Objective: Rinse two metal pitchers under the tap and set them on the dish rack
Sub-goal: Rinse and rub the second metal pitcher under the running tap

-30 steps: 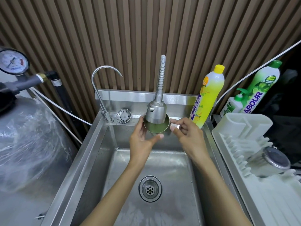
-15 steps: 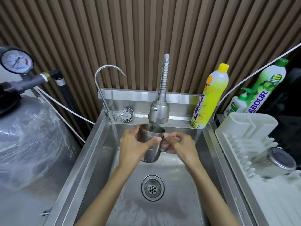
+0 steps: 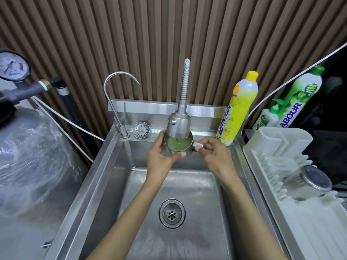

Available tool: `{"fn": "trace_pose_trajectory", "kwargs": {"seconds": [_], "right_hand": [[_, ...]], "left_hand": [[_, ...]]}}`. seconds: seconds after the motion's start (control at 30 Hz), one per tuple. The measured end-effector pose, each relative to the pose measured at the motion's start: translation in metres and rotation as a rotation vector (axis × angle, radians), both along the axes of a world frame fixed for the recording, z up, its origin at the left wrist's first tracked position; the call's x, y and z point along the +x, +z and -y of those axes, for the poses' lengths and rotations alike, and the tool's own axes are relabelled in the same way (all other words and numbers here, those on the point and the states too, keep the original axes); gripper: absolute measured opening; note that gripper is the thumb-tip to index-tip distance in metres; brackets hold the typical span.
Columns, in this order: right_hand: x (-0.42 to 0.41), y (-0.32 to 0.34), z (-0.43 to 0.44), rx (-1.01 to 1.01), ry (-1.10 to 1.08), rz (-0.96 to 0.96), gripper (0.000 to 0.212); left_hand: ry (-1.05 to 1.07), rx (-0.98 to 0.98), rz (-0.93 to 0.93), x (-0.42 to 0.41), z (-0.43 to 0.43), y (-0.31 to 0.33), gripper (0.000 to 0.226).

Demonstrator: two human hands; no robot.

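Observation:
A small metal pitcher (image 3: 178, 145) is held upright just under the spray head of the flexible tap (image 3: 179, 125), with greenish water inside. My left hand (image 3: 162, 156) curls round its left side and bottom, thumb across the front. My right hand (image 3: 212, 152) pinches the pitcher's handle on the right. A second metal pitcher (image 3: 308, 183) lies on its side on the white dish rack (image 3: 281, 145) at the right, its base facing me.
The steel sink basin (image 3: 191, 186) has a round drain (image 3: 172, 212) below my hands. A thin curved faucet (image 3: 120, 102) and a strainer plug (image 3: 141, 129) sit at the sink's back left. Yellow (image 3: 238, 107) and green (image 3: 298, 102) detergent bottles stand at back right. A plastic-wrapped tank (image 3: 32, 156) is left.
The pitcher went from under the tap head down and tilted half a second ago, then back up under the spray head, upright. Both hands kept their hold.

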State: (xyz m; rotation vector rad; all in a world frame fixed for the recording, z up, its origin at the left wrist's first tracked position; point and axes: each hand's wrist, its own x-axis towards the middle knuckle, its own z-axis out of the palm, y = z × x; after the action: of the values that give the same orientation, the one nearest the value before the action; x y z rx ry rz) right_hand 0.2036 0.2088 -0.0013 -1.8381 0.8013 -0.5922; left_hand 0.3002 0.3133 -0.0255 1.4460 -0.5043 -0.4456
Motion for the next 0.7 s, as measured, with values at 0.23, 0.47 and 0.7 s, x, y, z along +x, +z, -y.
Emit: {"fn": "trace_pose_trajectory", "kwargs": {"seconds": [0.23,0.47,0.7], "right_hand": [[0.020,-0.030,-0.012,0.607,0.130,0.246,0.014],[0.004,-0.023,-0.013,0.469,0.080,0.083,0.015],[-0.007,0.009,-0.004,-0.178,-0.131,-0.202,0.023]], "left_hand": [[0.235,0.243,0.431,0.000,-0.015,0.007,0.083],[0.272,0.541,0.472,-0.009,-0.027,0.008,0.082],[-0.033,0.333,-0.044,-0.013,-0.015,-0.005,0.025]]}}
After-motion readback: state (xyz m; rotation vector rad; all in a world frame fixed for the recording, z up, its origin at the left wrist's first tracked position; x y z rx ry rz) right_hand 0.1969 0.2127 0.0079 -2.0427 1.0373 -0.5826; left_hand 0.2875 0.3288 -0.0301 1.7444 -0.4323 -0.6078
